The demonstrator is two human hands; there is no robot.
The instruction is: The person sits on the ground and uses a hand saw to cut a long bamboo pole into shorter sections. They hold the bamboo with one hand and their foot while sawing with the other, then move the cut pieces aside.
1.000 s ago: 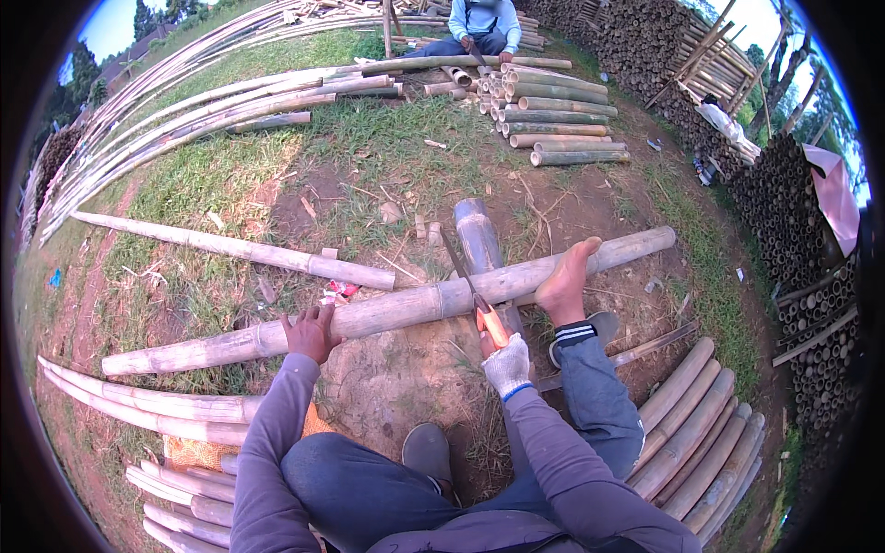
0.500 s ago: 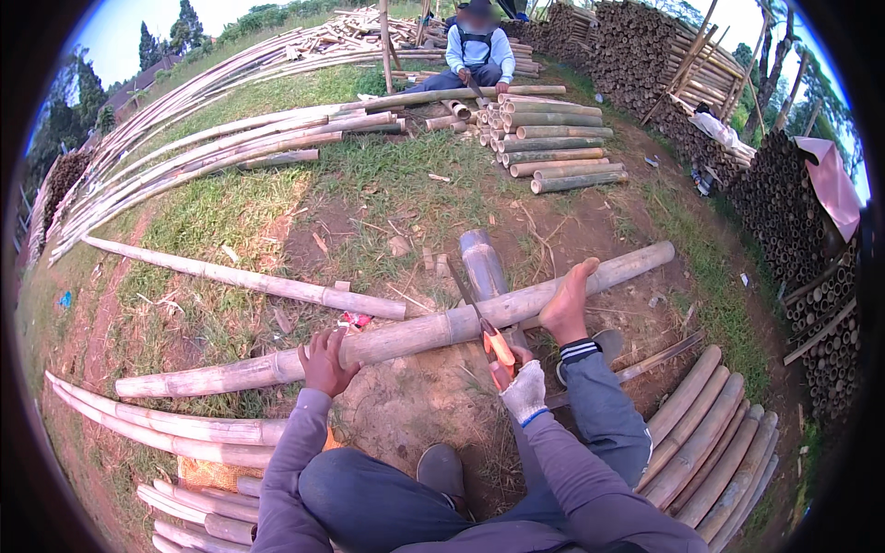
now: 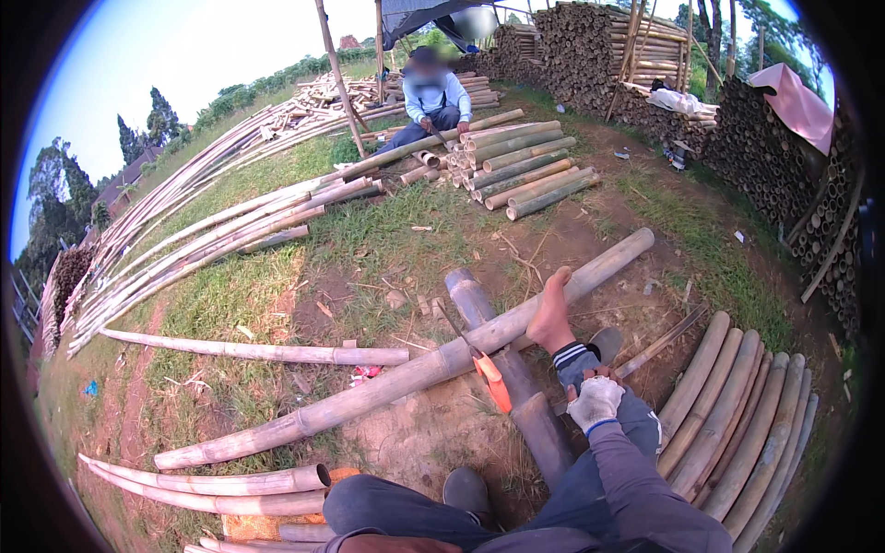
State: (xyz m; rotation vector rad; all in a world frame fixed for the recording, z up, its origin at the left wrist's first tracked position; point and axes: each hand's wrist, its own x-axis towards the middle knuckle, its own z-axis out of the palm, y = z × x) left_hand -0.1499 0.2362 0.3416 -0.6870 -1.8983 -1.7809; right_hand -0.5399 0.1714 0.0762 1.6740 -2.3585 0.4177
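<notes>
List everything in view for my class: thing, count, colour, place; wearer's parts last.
main pole: 1, tan, across centre
support log: 1, greyish, beneath main pole
saw: 1, orange handle, at main pole
slim pole: 1, pale, centre left
paired poles: 2, pale, lower left
bamboo lengths: several, tan, lower right
cut stack: many, green-tan, top centre
long poles: many, pale, upper left
bamboo piles: several, brown, upper right
tarpaulin: 1, dark, top centre
sheet: 1, pink, upper right
co-worker: 1, light-blue top, top centre
right foot: 1, bare, on main pole
right hand: 1, whitish glove, at right leg
left hand: not clearly identifiable
</notes>
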